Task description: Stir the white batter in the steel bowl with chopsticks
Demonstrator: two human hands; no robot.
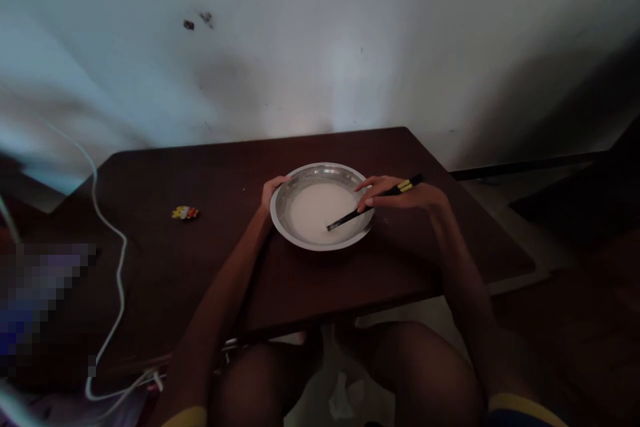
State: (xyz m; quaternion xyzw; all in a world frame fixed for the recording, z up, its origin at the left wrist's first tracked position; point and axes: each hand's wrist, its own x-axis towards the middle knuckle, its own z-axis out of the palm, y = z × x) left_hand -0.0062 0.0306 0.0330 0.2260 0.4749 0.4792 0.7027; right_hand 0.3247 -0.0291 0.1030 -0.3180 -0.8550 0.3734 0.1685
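Note:
A wide metal bowl point(281, 219) stands on the dark brown table, with a pale, whitish mixture point(317, 208) in it. My left hand point(273, 193) grips the bowl's left rim, its fingers closed around the edge. Above the right rim, my right hand point(385, 193) is closed on a pair of black chopsticks point(350, 215) with gold bands near the upper end. The chopsticks slant down to the left, and their tips touch the mixture near the bowl's front. Whether the tips are below the surface is hard to tell.
A small yellow, white and red figure point(185, 213) lies on the table point(220, 173) to the left. A white cable point(121, 260) runs down the table's left side. Behind the table rises a pale wall point(300, 47). My knees are below the front edge.

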